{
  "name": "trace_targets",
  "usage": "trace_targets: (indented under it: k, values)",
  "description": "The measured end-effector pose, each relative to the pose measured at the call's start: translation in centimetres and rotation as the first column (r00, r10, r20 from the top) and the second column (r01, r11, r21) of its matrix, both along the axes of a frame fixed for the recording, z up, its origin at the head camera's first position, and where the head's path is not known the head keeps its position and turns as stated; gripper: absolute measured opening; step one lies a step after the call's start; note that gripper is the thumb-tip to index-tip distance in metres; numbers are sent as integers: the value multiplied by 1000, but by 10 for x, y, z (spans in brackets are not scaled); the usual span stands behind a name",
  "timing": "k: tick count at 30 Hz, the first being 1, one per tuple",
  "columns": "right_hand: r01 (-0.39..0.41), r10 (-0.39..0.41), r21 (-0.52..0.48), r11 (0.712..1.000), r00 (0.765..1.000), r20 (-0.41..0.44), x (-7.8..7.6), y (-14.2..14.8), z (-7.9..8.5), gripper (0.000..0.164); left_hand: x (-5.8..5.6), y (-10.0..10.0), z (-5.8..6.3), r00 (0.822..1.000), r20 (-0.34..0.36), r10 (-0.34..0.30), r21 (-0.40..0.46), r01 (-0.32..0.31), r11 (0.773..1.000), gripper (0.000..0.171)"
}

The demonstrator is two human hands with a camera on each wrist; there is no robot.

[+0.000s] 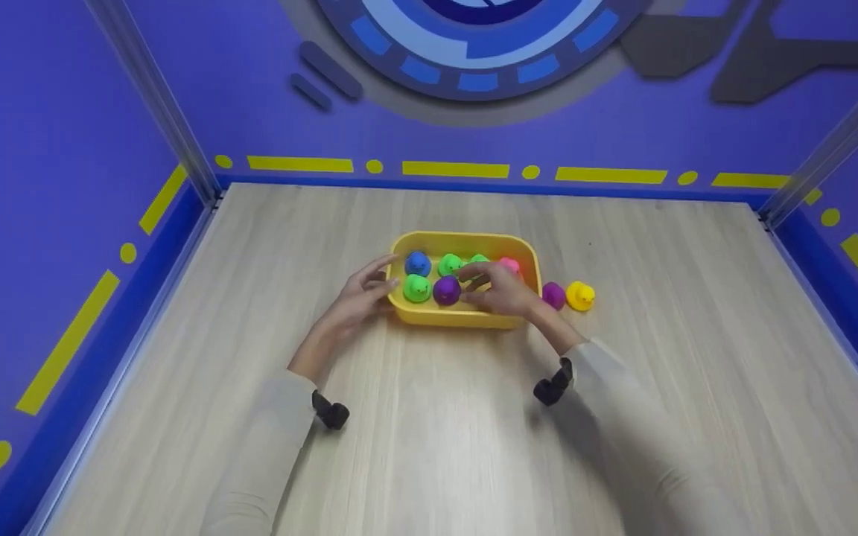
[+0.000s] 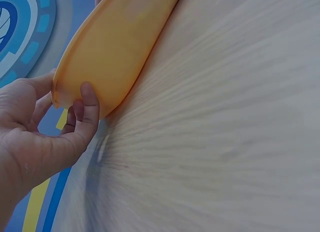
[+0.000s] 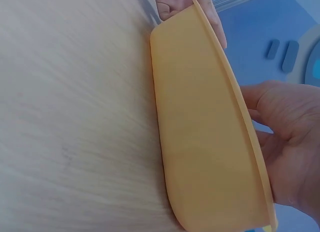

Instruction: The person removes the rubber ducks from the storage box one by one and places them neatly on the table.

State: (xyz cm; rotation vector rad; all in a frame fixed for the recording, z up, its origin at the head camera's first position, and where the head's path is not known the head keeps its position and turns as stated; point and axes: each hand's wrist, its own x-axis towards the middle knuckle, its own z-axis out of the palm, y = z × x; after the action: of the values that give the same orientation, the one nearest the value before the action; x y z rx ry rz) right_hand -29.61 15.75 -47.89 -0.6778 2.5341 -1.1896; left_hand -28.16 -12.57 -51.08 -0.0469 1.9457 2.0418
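A yellow plastic tub [image 1: 466,320] stands on the table with several small rubber ducks inside. At its left end my left hand [image 1: 358,298] grips the rim and end wall; the left wrist view shows a finger bent against the tub's outside. My right hand [image 1: 505,289] reaches over the front rim, its fingers bent and parted inside the tub, right beside a purple duck [image 1: 447,290]. Behind those fingers a green duck [image 1: 480,260] and a pink duck [image 1: 509,266] are partly hidden. A blue duck [image 1: 418,263] and two more green ducks sit toward the left.
Just right of the tub, a magenta duck [image 1: 554,295] and a yellow duck [image 1: 580,296] lie on the wooden table [image 1: 429,432]. Blue panels with yellow markings [image 1: 455,170] wall the table at the back and both sides.
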Motion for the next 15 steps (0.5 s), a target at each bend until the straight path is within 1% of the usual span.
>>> trace_targets:
  k: [4, 9, 11, 15]
  values:
    - [14, -15, 29, 999, 999, 34, -2, -6, -1, 40, 0, 0, -1, 1000, -4, -3, -7, 3, 1000, 51]
    - [3, -4, 25, 1000, 999, 49, -5, -13, -3, 40, 0, -1, -2, 1000, -10, -6, -14, 6, 1000, 52]
    - [-12, 12, 24, 1000, 999, 33, -5, -16, -3, 40, 0, -1, -2, 1000, -11, -13, -13, 13, 1000, 53]
    - [-60, 61, 53, 997, 998, -30, -8, -20, -3, 39, 0, -2, -2, 999, -20, -25, 1, 25, 1000, 53]
